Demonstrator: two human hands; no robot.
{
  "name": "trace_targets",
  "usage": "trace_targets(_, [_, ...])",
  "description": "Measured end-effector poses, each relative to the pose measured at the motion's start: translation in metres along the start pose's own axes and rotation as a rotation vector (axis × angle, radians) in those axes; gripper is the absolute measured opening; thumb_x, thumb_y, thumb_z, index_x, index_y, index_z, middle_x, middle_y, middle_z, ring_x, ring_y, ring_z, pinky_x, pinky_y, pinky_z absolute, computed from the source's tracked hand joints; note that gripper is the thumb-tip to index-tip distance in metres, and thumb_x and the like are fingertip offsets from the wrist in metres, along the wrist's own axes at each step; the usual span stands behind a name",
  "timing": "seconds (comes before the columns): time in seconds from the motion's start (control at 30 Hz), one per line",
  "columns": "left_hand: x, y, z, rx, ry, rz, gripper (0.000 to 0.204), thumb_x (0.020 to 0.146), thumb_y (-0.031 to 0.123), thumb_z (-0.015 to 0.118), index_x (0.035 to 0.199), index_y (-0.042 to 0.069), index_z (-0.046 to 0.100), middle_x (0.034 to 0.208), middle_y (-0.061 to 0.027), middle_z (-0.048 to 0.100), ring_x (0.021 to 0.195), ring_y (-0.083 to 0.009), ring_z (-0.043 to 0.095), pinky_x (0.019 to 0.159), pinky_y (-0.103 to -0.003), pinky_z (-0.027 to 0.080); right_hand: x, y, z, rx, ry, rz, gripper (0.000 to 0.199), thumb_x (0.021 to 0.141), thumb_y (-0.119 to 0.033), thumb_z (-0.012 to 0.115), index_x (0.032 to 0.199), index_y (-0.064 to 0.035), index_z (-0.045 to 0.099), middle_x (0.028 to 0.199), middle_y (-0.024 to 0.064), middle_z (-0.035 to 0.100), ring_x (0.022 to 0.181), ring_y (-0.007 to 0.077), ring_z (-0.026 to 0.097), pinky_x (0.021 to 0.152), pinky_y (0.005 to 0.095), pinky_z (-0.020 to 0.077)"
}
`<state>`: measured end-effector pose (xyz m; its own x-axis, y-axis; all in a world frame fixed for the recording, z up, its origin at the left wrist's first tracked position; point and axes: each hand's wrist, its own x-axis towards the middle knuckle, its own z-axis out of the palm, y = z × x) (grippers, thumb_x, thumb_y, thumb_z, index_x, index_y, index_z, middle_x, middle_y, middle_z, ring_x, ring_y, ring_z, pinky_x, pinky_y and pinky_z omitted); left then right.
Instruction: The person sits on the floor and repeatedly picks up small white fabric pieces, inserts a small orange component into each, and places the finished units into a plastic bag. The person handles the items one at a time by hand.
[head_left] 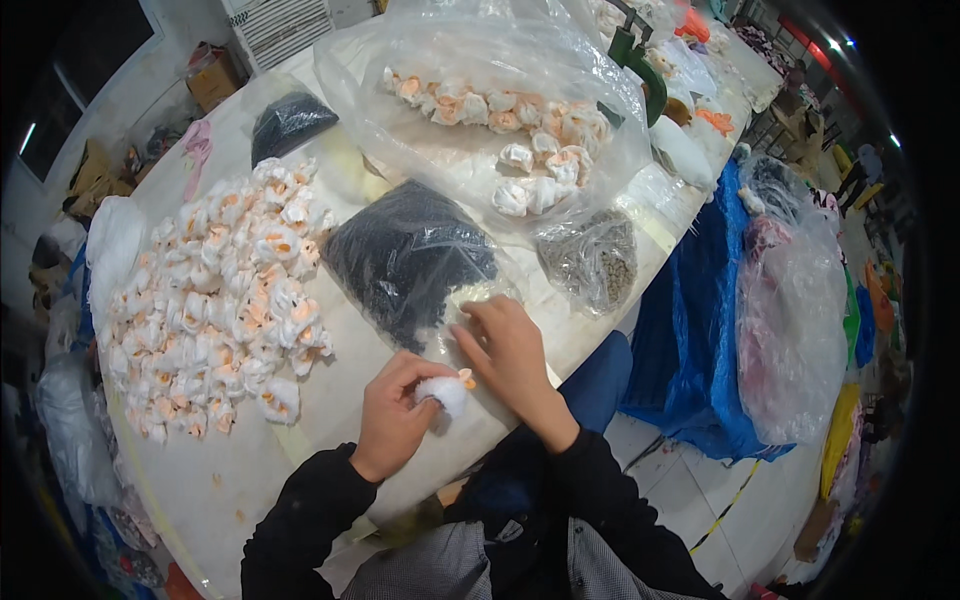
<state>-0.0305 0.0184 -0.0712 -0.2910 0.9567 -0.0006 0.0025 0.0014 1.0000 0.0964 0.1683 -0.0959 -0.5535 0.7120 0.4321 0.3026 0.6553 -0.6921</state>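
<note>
My left hand (392, 412) grips a small white fluffy toy piece with an orange tip (447, 392) at the near edge of the pale table (300, 420). Fingers of my right hand (508, 348) touch the orange tip of that piece from the right. Just beyond both hands lies an open clear bag of small black parts (410, 255). A large heap of finished white-and-orange pieces (225, 300) is spread on the table to the left.
A big clear bag with more white-and-orange pieces (500, 120) lies at the back. A small bag of grey-brown bits (592, 262) sits right of the black parts; another black bag (290, 122) is far left. Blue sheeting (690, 330) and a pink-filled clear bag (795, 320) stand right.
</note>
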Motion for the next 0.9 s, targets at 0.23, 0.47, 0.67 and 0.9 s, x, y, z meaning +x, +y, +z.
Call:
trace_targets(0.23, [-0.004,0.002,-0.004,0.037,0.156,0.047,0.031,0.09,-0.015,0.057,0.118,-0.003,0.062,0.112,-0.0081,0.067,0.101,-0.0122,0.063,0.092,-0.027,0.05,0.012,0.001,0.021,-0.157,-0.05,-0.031,0.017,0.089,-0.023,0.074,0.094,-0.0081,0.068,0.084,0.0106,0.064,0.084,0.0318,0.062,0.072,0.0443,0.0501])
trace_targets(0.47, [0.001,0.02,0.0,-0.06,0.142,0.07,0.032,0.09,-0.016,0.056,0.118,-0.004,0.064,0.118,-0.008,0.065,0.11,-0.0131,0.062,0.097,-0.028,0.049,0.008,-0.005,0.015,-0.166,-0.058,-0.079,0.013,0.088,-0.019,0.074,0.092,-0.0085,0.068,0.084,0.0089,0.066,0.083,0.0307,0.062,0.072,0.0436,0.0499])
trace_targets(0.67, [-0.001,0.026,0.001,-0.068,0.121,0.097,0.03,0.094,-0.013,0.052,0.116,-0.004,0.07,0.113,-0.0066,0.069,0.104,-0.0125,0.064,0.093,-0.027,0.051,0.006,-0.003,0.012,-0.142,-0.036,-0.118,0.015,0.086,-0.015,0.077,0.095,-0.007,0.068,0.085,0.0086,0.066,0.081,0.0302,0.063,0.071,0.0427,0.051])
trace_targets(0.9, [-0.004,0.011,-0.007,-0.038,0.212,0.046,0.024,0.103,-0.001,0.05,0.117,-0.003,0.069,0.104,-0.0044,0.074,0.088,-0.0079,0.067,0.079,-0.024,0.054,0.003,-0.01,0.003,0.259,0.109,0.065,0.013,0.089,-0.005,0.077,0.098,-0.0034,0.068,0.084,0.0095,0.067,0.074,0.0202,0.065,0.071,0.0319,0.0521])
